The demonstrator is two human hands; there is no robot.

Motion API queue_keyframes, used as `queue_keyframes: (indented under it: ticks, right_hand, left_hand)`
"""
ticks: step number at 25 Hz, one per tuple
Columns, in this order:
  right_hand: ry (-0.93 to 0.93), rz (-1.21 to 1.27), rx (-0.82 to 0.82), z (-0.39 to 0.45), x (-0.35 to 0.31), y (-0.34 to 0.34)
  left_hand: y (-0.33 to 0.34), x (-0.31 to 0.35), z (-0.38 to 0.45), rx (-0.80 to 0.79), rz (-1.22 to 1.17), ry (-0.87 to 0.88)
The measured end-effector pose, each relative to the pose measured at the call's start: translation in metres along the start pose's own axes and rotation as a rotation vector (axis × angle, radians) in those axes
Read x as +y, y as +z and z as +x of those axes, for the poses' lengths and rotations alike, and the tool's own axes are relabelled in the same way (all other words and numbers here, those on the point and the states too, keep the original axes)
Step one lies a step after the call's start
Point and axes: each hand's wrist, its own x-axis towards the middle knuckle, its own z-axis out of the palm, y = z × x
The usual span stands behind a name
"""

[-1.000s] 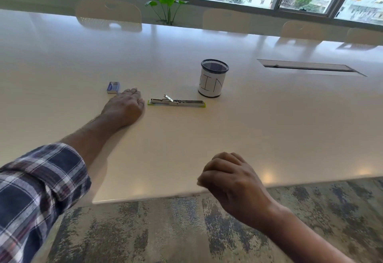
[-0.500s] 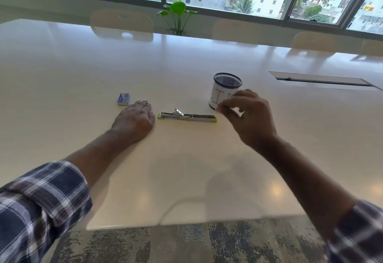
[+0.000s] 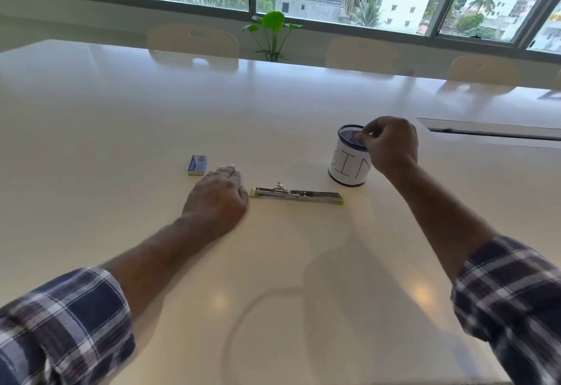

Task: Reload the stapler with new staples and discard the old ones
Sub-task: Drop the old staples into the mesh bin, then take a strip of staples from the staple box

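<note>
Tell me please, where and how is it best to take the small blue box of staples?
Probably pinch the blue box across its two long side edges, coming from above. It lies flat on the table, so only its sides offer grip, and the left hand rests right beside it.

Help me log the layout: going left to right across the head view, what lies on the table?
Staple box → left hand → opened stapler → bin, with the right hand at its rim.

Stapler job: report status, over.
Right hand pinched over bin mouth. Left hand flat on table beside opened stapler. Staple box untouched. Nothing obstructing.
</note>
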Motion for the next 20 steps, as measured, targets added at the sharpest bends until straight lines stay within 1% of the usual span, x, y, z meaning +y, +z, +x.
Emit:
queue_keyframes:
  ticks: [3,7,10,15,18,20]
  right_hand:
    - [0.002,-0.011,0.013,0.007,0.001,0.004]
    - [-0.081,-0.046,0.029,0.013,0.002,0.006]
    - [-0.128,-0.074,0.093,0.012,0.000,0.006]
    - [-0.203,-0.008,0.200,-0.009,-0.020,0.004]
    - [-0.292,0.068,0.204,-0.039,-0.038,0.010]
    - [-0.349,0.118,0.178,-0.057,-0.044,0.016]
  left_hand:
    - [0.000,0.002,-0.001,0.020,0.022,0.001]
    - [-0.001,0.004,-0.001,0.028,0.020,0.003]
    - [-0.001,0.004,-0.001,0.027,0.020,0.014]
    - [-0.001,0.005,-0.001,0.035,-0.008,0.013]
    - [-0.005,0.005,0.000,0.048,-0.058,-0.001]
    - [-0.011,0.005,0.003,0.090,-0.132,-0.018]
